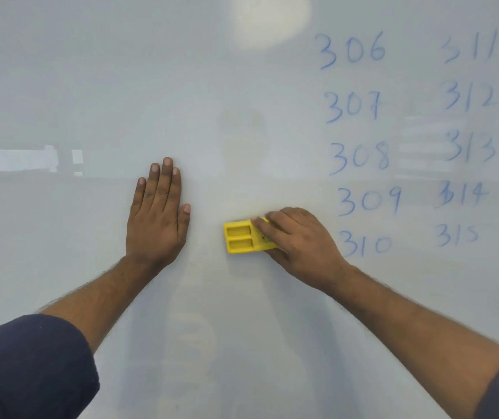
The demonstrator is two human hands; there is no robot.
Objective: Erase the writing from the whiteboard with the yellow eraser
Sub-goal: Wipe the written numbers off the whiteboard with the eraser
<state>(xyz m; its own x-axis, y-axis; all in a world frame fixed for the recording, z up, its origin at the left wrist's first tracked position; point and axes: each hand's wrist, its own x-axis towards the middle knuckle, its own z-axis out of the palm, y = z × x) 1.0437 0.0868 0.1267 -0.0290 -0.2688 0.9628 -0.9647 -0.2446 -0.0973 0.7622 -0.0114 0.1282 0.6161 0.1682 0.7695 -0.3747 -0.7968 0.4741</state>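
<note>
Under right hand (299,237), eraser's (240,236) end.

Right hand (299,237) grips yellow eraser (242,236), apparently against whiteboard (91,86).

The left hand (156,220) lay flat with its palm down, the fingers straight and close together, the thumb a little apart. Its forearm was bare and came out of a dark blue sleeve (27,367). The right hand (298,237) was curled, the fingers bent in a grip, the knuckles up. The right forearm reached in from the lower right, also bare.
</note>
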